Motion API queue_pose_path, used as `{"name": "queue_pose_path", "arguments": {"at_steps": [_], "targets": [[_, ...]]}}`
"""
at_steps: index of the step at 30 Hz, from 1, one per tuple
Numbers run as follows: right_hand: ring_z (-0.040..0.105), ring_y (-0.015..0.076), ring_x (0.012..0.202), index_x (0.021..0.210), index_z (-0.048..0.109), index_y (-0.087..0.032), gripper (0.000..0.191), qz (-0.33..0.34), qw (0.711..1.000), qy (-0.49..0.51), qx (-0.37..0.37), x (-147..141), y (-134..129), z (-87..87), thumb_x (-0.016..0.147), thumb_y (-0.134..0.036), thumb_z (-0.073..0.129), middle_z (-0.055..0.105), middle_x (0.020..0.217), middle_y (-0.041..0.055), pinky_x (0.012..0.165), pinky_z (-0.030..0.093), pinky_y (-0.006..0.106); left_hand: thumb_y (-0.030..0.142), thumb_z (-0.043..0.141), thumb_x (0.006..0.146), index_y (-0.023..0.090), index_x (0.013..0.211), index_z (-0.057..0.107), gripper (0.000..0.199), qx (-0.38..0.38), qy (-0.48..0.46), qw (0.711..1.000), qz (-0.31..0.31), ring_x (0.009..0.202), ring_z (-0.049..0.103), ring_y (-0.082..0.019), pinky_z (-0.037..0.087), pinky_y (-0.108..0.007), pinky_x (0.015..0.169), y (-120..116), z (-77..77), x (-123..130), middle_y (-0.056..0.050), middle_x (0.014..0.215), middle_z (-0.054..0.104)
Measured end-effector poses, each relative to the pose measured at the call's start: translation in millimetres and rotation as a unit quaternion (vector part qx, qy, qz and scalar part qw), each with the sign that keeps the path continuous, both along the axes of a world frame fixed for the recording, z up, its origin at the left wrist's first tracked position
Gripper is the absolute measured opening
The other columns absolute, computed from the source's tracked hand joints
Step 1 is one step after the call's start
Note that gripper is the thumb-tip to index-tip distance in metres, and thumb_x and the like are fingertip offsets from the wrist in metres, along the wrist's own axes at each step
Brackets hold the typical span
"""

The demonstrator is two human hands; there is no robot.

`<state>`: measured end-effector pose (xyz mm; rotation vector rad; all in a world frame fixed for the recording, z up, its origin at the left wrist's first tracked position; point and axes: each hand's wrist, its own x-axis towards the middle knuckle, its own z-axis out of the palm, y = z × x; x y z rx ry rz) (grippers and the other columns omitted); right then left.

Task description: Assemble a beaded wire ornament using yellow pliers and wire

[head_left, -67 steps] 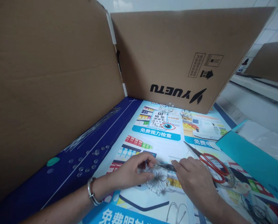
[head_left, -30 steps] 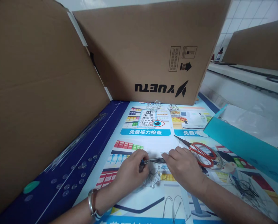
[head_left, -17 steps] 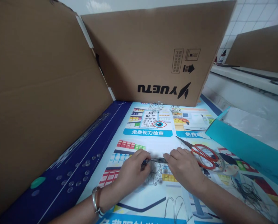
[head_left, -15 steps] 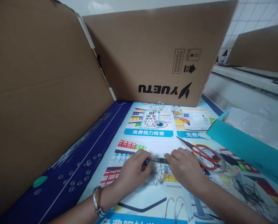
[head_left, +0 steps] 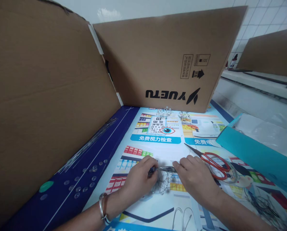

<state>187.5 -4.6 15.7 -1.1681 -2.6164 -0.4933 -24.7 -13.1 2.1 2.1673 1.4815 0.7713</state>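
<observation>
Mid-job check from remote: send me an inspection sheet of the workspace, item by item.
surface: printed poster sheet beside a dark blue strip
job's things: small pliers above a wire-and-bead mesh piece
clutter: red-handled scissors, wire tangle, clear beads, teal folder
hands: left hand grips the pliers; right hand at their tip, hold unclear
cables: nothing seen
surroundings: cardboard panels, white tiled wall

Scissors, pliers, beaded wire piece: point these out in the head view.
Red-handled scissors (head_left: pixel 216 159), head view, on the red handle loop.
Pliers (head_left: pixel 167 168), head view, on the metal nose.
Beaded wire piece (head_left: pixel 163 187), head view, on the wires.
</observation>
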Motion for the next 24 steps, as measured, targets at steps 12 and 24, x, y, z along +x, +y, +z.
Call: {"name": "queue_pose_path", "arguments": {"at_steps": [12, 24], "targets": [[0.042, 0.0207, 0.072, 0.107, 0.057, -0.013, 0.030, 0.022, 0.996, -0.048, 0.065, -4.7, -12.4, 12.8, 0.078, -0.009, 0.048, 0.054, 0.078, 0.0061, 0.063, 0.028, 0.037, 0.008, 0.046, 0.074, 0.020, 0.084, 0.051, 0.016, 0.014, -0.007, 1.000, -0.010, 0.079, 0.050, -0.017, 0.041, -0.028, 0.068, -4.7, 2.9, 0.4, -0.002, 0.085, 0.052], [0.043, 0.0203, 0.073, 0.110, 0.055, -0.013, 0.030, 0.020, 0.997, -0.054, 0.058, -2.9, -10.2, 8.6, 0.081, -0.012, 0.047, 0.053, 0.080, 0.0056, 0.065, 0.028, 0.037, 0.020, 0.046, 0.083, 0.019, 0.085, 0.054, 0.008, 0.014, 0.029, 0.999, -0.017, 0.075, 0.050, -0.017, 0.041, -0.028, 0.066, -8.1, 4.5, -2.5, -0.002, 0.080, 0.055]]}}
